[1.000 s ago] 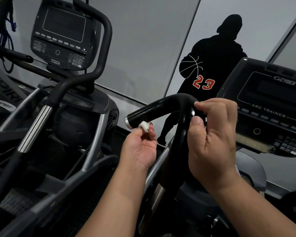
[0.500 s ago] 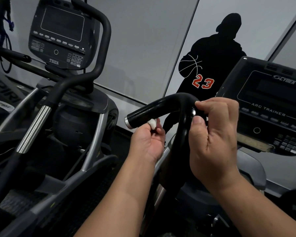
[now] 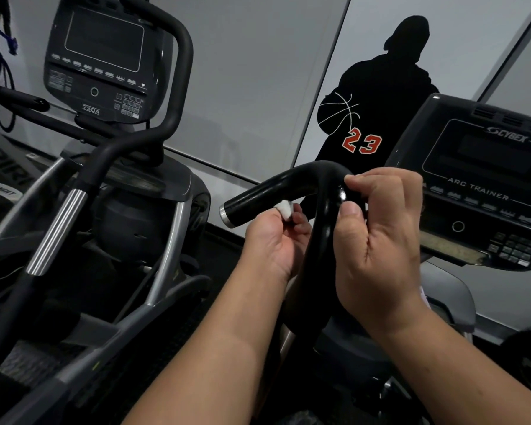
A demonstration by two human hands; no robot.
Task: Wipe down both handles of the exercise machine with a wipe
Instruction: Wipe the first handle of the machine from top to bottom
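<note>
Here, two dark consoles show: one rounded panel marked 750A (image 3: pixel 100 61) at left, one marked Arc Trainer (image 3: pixel 485 179) at right. Between them, the left hand (image 3: pixel 273 240) pinches one small white wadded wipe (image 3: pixel 284 209) against the curved glossy black handle (image 3: pixel 292 187)'s underside; the right hand (image 3: pixel 380 240) grips its bend, fingers curled.

Wipe (image 3: pixel 285 209): mostly hidden inside left hand (image 3: pixel 272 240). Handle (image 3: pixel 301 185): bend covered by right hand (image 3: pixel 380 240). Console (image 3: pixel 485 185): cut off at right edge.

Grey wall panels (image 3: pixel 252 87), basketball-player silhouette (image 3: pixel 390 96)
</note>
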